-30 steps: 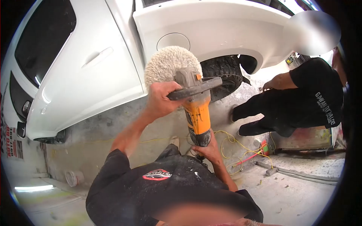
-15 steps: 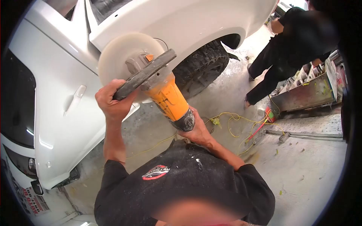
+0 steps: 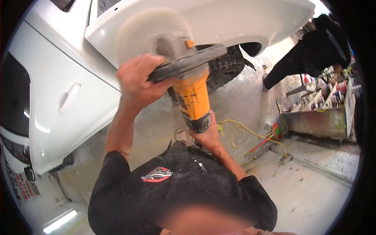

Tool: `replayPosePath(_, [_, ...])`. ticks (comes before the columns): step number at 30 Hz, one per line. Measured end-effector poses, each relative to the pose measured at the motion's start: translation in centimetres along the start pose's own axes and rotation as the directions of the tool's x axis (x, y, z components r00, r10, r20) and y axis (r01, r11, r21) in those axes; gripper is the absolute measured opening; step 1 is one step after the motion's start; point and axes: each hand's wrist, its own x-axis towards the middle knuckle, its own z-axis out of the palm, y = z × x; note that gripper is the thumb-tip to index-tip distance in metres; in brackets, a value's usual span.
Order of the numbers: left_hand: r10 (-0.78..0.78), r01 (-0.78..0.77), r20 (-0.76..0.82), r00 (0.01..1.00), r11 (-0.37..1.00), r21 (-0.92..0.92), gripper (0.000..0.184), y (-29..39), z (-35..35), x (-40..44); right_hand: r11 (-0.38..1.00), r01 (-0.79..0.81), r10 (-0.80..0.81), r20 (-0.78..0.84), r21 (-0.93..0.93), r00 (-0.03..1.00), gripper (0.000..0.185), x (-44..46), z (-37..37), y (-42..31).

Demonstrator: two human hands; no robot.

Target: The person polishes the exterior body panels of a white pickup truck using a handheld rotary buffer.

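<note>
I hold an orange and black rotary polisher up in front of the white vehicle's fender. My left hand is wrapped round the left end of its dark loop handle. My right hand grips the black rear end of the body. The round, pale polishing pad looks smeared by motion and overlaps the fender in view. Whether the pad touches the paint, I cannot tell.
A white door stands at the left, with a tyre beyond the polisher. A yellow cord trails over the floor. At the right, a person in black leans by a metal cart full of cans and bottles.
The polisher has moved up and to the right in view with both hands still on it. The other person has shifted to the right, and the whole view has turned slightly.
</note>
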Motion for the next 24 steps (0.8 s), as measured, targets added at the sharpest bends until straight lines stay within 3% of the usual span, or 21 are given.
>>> replayPosePath(6, [0.061, -0.061, -0.006, 0.998, 0.997, -0.053, 0.028, -0.5, 9.5, 3.0, 0.998, 0.056, -0.059, -0.075, -0.044, 0.995, 0.084, 2.7, -6.4, 2.7])
replayPosePath(8, [0.089, -0.092, -0.080, 0.993, 0.995, -0.037, 0.026, 0.0, 11.5, 3.6, 0.998, 0.049, -0.053, -0.095, -0.038, 0.994, 0.082, 3.3, -8.4, 3.8])
replayPosePath(11, [-0.046, 0.045, -0.156, 0.987, 0.999, -0.013, 0.026, 0.7, 12.9, 2.9, 0.996, 0.011, -0.020, -0.104, -0.083, 0.994, 0.080, 3.6, -9.6, 3.3])
replayPosePath(14, [-0.096, 0.108, -0.138, 0.986, 0.990, 0.086, 0.026, 1.1, 12.4, 1.4, 0.990, 0.002, -0.012, -0.063, -0.144, 0.998, 0.081, 3.6, -9.8, 3.2])
replayPosePath(22, [0.043, -0.027, -0.146, 0.988, 0.994, 0.107, 0.035, -1.9, 1.9, -7.5, 0.961, 0.064, -0.078, -0.046, -0.268, 0.996, 0.088, -0.1, 0.1, 6.9])
replayPosePath(24, [0.002, 0.000, -0.025, 1.000, 0.998, 0.068, 0.039, -2.8, -1.7, -10.1, 0.986, -0.027, 0.022, -0.030, -0.162, 0.999, 0.092, -1.4, 3.9, 8.0])
